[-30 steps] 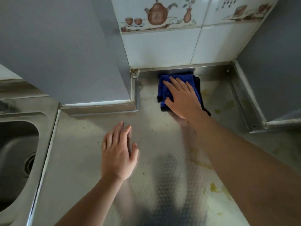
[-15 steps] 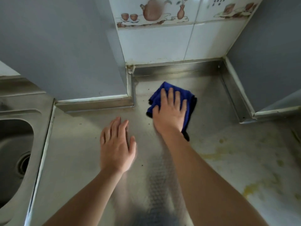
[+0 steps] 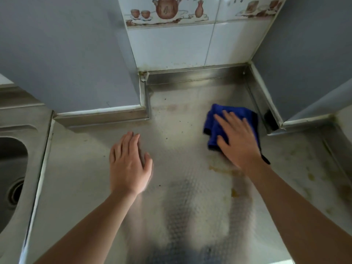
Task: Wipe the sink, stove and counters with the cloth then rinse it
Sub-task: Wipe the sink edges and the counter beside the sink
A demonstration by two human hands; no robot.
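A folded blue cloth (image 3: 219,121) lies flat on the steel counter (image 3: 181,149), near the right side of a recessed nook. My right hand (image 3: 238,140) presses down on it with fingers spread, palm covering its near half. My left hand (image 3: 129,164) rests flat on the counter further left, fingers together, holding nothing. The steel sink (image 3: 13,168) with its round drain sits at the far left edge. No stove is in view.
Yellow-brown stains (image 3: 224,169) mark the counter just in front of the cloth and further right. Grey walls box in the nook on both sides, with white decorated tiles (image 3: 190,44) behind. A raised steel lip (image 3: 196,75) runs along the back.
My right hand has slid the cloth from the back of the nook toward me, then to the right. My left hand has stayed flat in about the same spot.
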